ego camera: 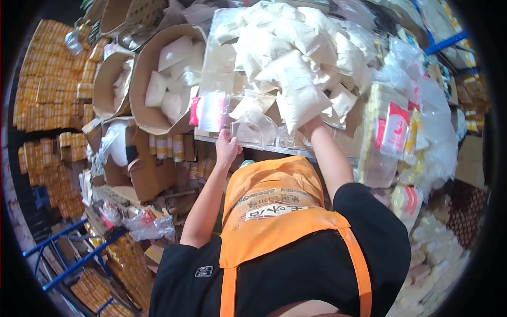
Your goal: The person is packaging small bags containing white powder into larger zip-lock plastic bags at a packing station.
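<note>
My left hand [227, 147] is closed on the edge of a clear plastic bag [255, 128] at the table's front edge. Beside it lies a stack of clear bags with pink print [212, 111]. My right hand [313, 126] is under the lower end of a filled white pouch [303, 95]; its fingers are hidden by the pouch. Behind is a large heap of similar white pouches [273, 35], and a smaller pouch [253, 104] lies between the hands.
Left of the table [216, 71] stand a large cardboard box [136, 91] holding white pouches and a smaller cardboard box [103, 85]. On the right lie pink-and-white packets [396, 128] and crumpled clear plastic [435, 134]. Orange-and-white packages [51, 75] are stacked far left.
</note>
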A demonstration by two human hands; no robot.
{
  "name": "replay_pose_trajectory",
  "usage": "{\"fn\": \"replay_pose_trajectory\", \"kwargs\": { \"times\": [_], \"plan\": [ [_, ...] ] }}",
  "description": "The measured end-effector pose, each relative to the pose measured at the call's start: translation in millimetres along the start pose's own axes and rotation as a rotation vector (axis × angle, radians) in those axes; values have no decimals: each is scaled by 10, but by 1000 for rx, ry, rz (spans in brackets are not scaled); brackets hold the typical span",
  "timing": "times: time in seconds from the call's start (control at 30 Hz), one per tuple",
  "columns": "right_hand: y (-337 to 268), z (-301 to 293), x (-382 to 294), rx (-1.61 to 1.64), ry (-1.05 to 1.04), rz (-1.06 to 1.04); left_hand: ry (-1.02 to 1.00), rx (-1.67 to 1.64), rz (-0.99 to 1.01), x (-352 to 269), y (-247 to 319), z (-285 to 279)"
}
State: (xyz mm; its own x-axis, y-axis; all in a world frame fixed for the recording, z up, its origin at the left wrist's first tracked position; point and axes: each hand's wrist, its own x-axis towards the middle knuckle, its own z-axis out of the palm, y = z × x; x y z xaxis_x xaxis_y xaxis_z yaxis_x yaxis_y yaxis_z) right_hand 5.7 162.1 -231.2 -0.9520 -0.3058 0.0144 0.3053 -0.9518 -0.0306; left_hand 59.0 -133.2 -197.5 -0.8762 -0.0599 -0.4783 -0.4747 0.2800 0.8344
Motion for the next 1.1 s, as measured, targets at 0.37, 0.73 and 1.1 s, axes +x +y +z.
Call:
{"fn": "replay_pose_trajectory", "kwargs": {
  "times": [0.37, 0.73, 1.1],
  "plan": [
    [-381, -694, -758, -116, 364, 243, 99, 615, 293, 258, 404, 663],
    [-55, 212, -793, -1441, 309, 196, -13, 419, 577, 11, 896, 1554],
    [185, -581, -704, -899, 607, -52, -262, 755, 1296, 185, 677, 1423]
  ]
}}
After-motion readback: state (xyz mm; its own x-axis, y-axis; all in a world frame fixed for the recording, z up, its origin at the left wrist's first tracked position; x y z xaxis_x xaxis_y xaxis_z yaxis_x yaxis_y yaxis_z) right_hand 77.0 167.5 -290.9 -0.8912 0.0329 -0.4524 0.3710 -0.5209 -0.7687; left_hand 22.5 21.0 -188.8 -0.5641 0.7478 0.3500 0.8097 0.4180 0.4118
